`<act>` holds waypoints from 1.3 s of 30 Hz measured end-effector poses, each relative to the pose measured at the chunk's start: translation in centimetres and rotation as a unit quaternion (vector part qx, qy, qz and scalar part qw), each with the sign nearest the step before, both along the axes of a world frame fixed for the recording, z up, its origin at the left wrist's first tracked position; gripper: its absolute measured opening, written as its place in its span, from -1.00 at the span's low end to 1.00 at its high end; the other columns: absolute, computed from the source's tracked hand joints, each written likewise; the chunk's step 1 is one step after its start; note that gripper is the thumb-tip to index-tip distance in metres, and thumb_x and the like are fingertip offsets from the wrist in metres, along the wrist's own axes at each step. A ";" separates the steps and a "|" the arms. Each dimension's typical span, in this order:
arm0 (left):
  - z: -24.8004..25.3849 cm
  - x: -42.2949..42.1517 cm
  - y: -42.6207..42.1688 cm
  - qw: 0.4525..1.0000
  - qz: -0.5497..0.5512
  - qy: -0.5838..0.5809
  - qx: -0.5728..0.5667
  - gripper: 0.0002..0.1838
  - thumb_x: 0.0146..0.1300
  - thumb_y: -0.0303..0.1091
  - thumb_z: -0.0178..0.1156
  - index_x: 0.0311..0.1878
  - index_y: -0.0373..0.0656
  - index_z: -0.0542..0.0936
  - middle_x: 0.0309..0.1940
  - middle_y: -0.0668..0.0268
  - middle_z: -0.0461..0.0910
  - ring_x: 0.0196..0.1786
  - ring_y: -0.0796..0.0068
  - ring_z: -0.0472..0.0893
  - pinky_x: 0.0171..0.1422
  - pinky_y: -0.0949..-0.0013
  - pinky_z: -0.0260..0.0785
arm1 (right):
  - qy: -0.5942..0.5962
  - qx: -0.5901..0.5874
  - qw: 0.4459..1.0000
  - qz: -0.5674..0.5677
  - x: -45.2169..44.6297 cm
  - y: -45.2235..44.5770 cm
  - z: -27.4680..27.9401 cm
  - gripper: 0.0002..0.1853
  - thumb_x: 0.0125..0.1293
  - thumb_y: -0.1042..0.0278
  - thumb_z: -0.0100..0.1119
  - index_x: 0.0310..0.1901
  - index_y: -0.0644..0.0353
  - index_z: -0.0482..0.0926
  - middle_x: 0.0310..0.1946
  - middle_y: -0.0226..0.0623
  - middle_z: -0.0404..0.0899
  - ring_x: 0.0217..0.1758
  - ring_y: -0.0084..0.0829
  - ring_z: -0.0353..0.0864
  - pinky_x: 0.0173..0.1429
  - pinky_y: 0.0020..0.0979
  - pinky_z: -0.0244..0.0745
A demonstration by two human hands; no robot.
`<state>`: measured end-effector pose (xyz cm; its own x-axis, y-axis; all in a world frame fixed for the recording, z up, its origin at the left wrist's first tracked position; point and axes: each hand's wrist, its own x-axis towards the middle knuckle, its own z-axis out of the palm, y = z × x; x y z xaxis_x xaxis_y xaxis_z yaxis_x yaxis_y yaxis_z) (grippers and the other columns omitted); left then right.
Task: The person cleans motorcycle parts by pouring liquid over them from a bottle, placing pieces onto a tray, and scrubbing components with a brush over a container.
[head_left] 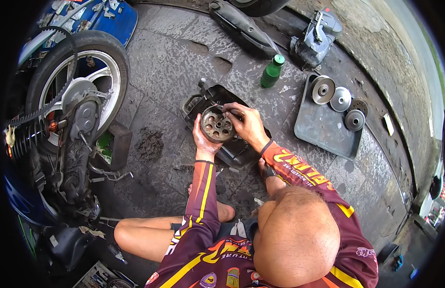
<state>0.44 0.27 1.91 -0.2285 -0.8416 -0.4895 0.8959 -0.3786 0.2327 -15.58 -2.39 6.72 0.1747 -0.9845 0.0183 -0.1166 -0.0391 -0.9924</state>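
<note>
My left hand (204, 139) is wrapped around the left side of a round metal clutch drum (217, 124) with several holes in its face and a hub in the middle. The drum is held up over a black plastic tray (237, 161). At the drum's upper right rim is my right hand (246, 122), its fingers curled together. A small dark piece shows at those fingertips; I cannot make out what it is. Beneath both hands, the tray's contents are largely hidden.
A scooter's rear wheel (105, 48) and engine case (83, 117) stand at left. A green bottle (272, 72) is upright ahead. To the right, a grey tray (323, 132) holds several round metal parts. Beyond lie a long black cover (244, 31) and a grey housing (318, 38).
</note>
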 end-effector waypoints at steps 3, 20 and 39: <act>0.6 -0.4 -0.1 0.999 -0.020 -0.018 -0.036 -0.31 0.39 0.19 -0.12 0.37 -0.14 0.38 0.27 0.10 0.47 0.29 0.10 0.49 0.38 -0.01 0.34 | -0.043 0.067 0.997 0.003 0.1 0.7 -0.9 -0.75 0.29 0.25 0.26 -0.18 0.30 0.69 -0.31 -0.12 0.72 -0.24 -0.32 0.72 -0.09 -0.30 0.53; -0.1 0.0 0.0 0.997 -0.011 -0.070 -0.032 -0.37 0.36 0.13 -0.01 0.31 -0.14 0.42 0.15 0.13 0.55 0.18 0.18 0.57 0.31 0.09 0.42 | -0.014 0.103 0.982 0.157 -2.4 -0.5 -1.3 -0.76 0.29 0.24 0.27 -0.17 0.26 0.69 -0.31 -0.18 0.73 -0.26 -0.38 0.71 -0.12 -0.32 0.54; -0.7 -0.8 -0.6 0.960 -0.011 -0.260 -0.103 -0.35 0.36 -0.03 0.09 0.41 -0.21 0.33 0.25 0.21 0.48 0.26 0.32 0.49 0.42 0.26 0.25 | 0.176 -0.014 0.978 0.114 -0.5 -1.2 2.3 -0.74 0.24 0.28 0.25 -0.12 0.27 0.63 -0.38 0.09 0.65 -0.21 0.09 0.67 -0.15 -0.10 0.56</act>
<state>-0.39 -0.34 1.18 -0.0170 -0.9305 -0.3658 0.6303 -0.2940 0.7186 -16.07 -3.60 9.01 0.3893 -0.9194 -0.0555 -0.4353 -0.1306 -0.8907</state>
